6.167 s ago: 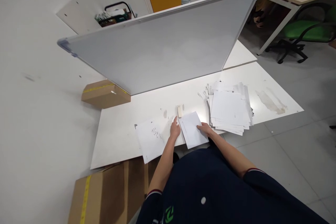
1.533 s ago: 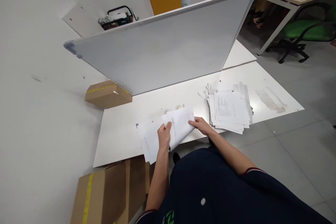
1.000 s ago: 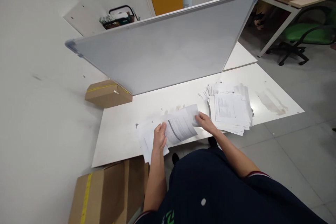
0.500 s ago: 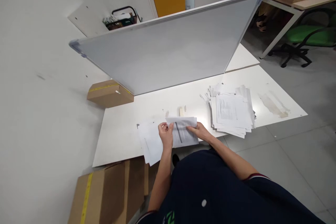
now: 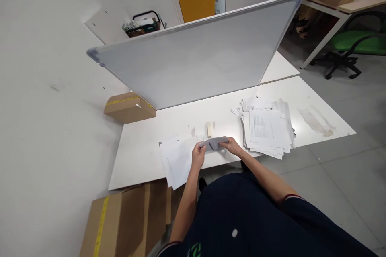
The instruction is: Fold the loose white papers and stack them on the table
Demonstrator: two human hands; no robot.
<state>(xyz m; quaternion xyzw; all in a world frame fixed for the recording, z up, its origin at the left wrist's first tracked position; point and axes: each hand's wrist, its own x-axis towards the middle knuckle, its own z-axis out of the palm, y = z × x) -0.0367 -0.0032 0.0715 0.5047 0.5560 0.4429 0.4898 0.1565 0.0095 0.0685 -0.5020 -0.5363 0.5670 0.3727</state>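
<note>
Printed paper (image 5: 214, 143) is gripped at its two sides over the front edge of the table; it is tilted so that it looks short, and I cannot tell how many sheets there are. My left hand (image 5: 198, 155) is closed on its left edge. On the right edge, my right hand (image 5: 231, 145) pinches it with the thumb on top. Left of my hands, several white sheets (image 5: 177, 164) lie loosely overlapped, their lower corner past the table edge. A thick untidy stack of printed papers (image 5: 265, 128) sits to the right. Just beyond the held paper lies a small cream-coloured block (image 5: 209, 129).
A large whiteboard (image 5: 193, 60) stands upright along the back of the white table (image 5: 135, 156). One cardboard box (image 5: 129, 108) sits at the table's left end, and larger cardboard boxes (image 5: 120, 217) stand below on the left. A green office chair (image 5: 357, 42) is at far right.
The held paper has tipped from nearly flat to steeply angled, so less of its face shows. My left hand has shifted right and now grips the left edge.
</note>
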